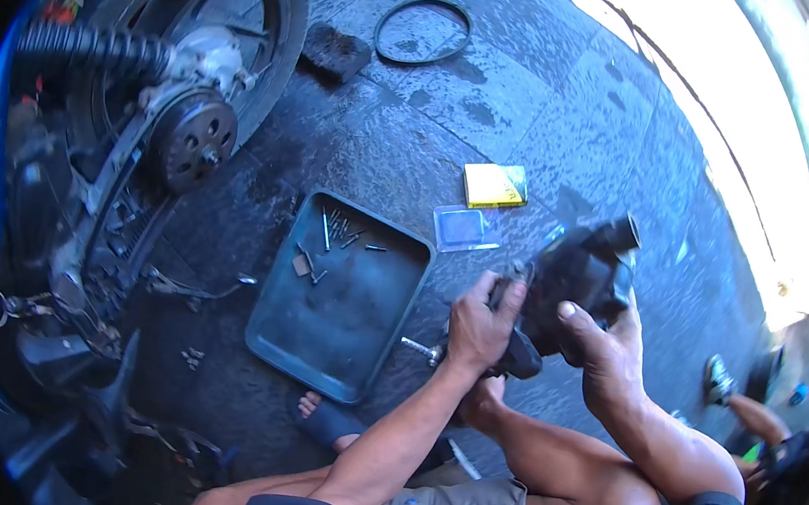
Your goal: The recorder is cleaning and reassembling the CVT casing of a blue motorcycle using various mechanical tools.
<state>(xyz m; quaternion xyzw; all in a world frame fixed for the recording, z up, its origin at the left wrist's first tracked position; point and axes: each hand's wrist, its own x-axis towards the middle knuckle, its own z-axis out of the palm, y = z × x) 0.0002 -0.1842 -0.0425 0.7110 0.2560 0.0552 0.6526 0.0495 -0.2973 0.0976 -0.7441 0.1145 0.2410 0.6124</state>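
Over my legs, a bulky black plastic housing (574,280) with a short round pipe at its upper right end is held between both hands. My left hand (483,328) grips its left side, thumb on top and fingers curled round the edge. On the opposite side, my right hand (609,348) clasps it with the thumb across the near face; most of those fingers are hidden behind it. Left of my left hand lies a shallow dark tray (314,366), and in it are several loose bolts (326,230). A ratchet-like metal tool (422,350) shows partly beside my left wrist.
A yellow box (495,185) and a clear plastic pack (464,229) lie beyond the tray. Farther off are a black belt (420,60) and a dark block (335,53). A partly dismantled scooter with its rear wheel (281,62) stands left. Another person's foot (719,380) is at right.
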